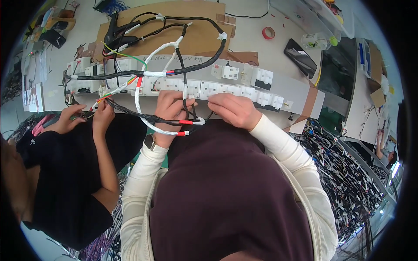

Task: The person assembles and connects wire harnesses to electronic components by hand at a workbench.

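Observation:
A wire harness [191,67] of black and white taped branches with red bands loops over the board and hangs down in front of me. My left hand [170,108] is closed on one harness branch [184,89], its fingertips near a small white connector at the fixture row. Two white-taped ends [176,133] with red bands hang beside its wrist. My right hand [234,109] is pinched at the front of the fixture row, and a thin dark wire [210,116] leads down from its fingertips. What lies between those fingers is hidden. White connector fixtures [224,89] stand just beyond both hands.
At left, a co-worker's hands [103,115] hold coloured wires of the harness. Behind the fixtures lies cardboard [200,9]. A phone [300,58] and red tape roll [268,33] are at the far right. Piled wire harnesses [335,169] fill the space at my right.

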`<move>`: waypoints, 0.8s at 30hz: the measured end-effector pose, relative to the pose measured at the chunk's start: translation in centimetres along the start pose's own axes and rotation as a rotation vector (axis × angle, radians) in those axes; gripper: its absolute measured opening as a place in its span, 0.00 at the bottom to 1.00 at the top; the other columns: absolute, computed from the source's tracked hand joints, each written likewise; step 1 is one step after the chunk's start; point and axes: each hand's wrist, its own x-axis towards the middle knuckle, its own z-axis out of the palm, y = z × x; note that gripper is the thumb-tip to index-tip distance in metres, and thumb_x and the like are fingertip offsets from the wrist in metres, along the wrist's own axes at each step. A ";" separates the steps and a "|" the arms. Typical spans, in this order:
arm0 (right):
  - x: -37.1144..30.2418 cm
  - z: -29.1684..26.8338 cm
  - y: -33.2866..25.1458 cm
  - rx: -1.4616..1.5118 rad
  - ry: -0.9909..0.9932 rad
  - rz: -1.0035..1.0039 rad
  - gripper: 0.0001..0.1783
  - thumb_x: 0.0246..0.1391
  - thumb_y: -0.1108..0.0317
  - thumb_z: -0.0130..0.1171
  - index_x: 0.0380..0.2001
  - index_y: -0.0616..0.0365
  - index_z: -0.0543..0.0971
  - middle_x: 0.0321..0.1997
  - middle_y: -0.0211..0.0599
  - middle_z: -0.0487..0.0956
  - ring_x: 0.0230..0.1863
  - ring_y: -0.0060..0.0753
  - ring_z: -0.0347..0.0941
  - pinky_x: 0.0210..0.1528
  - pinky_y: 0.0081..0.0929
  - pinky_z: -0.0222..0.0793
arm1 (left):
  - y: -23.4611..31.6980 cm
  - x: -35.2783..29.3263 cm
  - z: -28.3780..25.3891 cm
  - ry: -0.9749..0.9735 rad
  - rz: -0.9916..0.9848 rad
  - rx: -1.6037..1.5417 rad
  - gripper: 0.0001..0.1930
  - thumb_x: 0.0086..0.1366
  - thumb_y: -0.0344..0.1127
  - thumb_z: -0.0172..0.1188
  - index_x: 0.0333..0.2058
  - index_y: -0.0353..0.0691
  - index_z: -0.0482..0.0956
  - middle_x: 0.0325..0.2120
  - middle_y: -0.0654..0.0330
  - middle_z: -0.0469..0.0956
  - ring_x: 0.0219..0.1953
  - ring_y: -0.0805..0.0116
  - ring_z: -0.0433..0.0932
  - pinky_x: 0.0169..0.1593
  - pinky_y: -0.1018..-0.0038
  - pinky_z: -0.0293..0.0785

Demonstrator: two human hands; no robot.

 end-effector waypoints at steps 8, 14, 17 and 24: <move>1.7 -1.9 -1.0 0.420 -0.609 0.187 0.04 0.49 0.71 0.62 0.31 0.54 0.80 0.42 0.33 0.81 0.44 0.36 0.78 0.37 0.33 0.78 | -0.8 1.0 -1.0 -0.020 0.093 -0.033 0.16 0.45 0.19 0.67 0.36 0.41 0.86 0.29 0.60 0.80 0.34 0.59 0.77 0.38 0.68 0.75; 3.8 -3.8 -0.5 0.864 -0.955 0.399 0.07 0.47 0.74 0.66 0.32 0.62 0.82 0.35 0.41 0.81 0.39 0.46 0.79 0.42 0.36 0.75 | -0.9 3.3 -2.2 -0.265 0.078 -0.066 0.14 0.44 0.19 0.68 0.33 0.39 0.83 0.27 0.59 0.79 0.33 0.57 0.77 0.37 0.66 0.75; 3.9 -3.8 -0.5 0.941 -1.023 0.451 0.06 0.47 0.74 0.66 0.29 0.64 0.81 0.33 0.42 0.81 0.37 0.47 0.79 0.42 0.36 0.75 | -0.9 3.9 -2.5 -0.323 0.072 -0.028 0.16 0.43 0.17 0.65 0.33 0.39 0.84 0.29 0.60 0.78 0.36 0.57 0.76 0.40 0.66 0.74; 2.6 -3.2 -0.5 0.527 -0.629 0.084 0.09 0.46 0.70 0.69 0.31 0.57 0.80 0.36 0.36 0.80 0.38 0.42 0.78 0.37 0.37 0.74 | -1.1 6.1 -3.2 -0.518 0.142 0.099 0.11 0.47 0.23 0.68 0.31 0.38 0.78 0.31 0.59 0.73 0.40 0.55 0.74 0.42 0.62 0.74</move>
